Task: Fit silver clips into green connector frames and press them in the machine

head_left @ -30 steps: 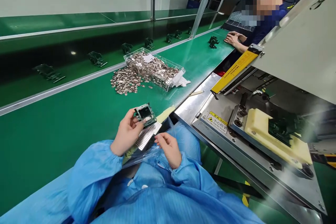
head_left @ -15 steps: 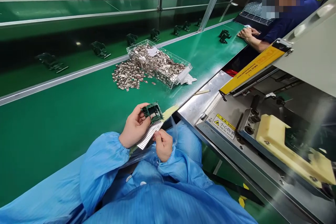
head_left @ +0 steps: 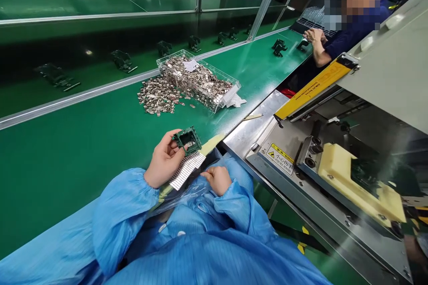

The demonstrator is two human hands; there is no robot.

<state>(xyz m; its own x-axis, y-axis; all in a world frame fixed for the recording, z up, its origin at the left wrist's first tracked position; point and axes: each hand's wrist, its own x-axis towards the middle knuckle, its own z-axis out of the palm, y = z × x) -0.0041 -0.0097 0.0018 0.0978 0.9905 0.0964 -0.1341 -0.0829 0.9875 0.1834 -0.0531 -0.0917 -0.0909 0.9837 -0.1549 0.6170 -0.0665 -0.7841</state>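
My left hand point(head_left: 162, 160) is closed around a dark green plastic frame point(head_left: 188, 140) with a square opening, held above the table's front edge. Just below it a sheet of narrow white strips point(head_left: 187, 170) slants down by my fingers; whether those fingers also grip it I cannot tell. My right hand point(head_left: 218, 179) is closed in a pinch, a little right of the sheet and apart from it. Anything between its fingertips is too small to make out. Beneath both hands lies clear plastic film point(head_left: 187, 198) over my lap.
A clear plastic box point(head_left: 230, 93) heaped with small metal pieces stands on the green table point(head_left: 83, 156), beside a loose pile of metal pieces point(head_left: 157, 98). At right is a machine with a yellow bar point(head_left: 314, 84). A co-worker's hands point(head_left: 314, 35) are near dark parts point(head_left: 278, 47).
My right hand has drawn away from the strip sheet toward the right. My left hand keeps the green frame. The co-worker's hands have lifted, and a dark part shows beside them.
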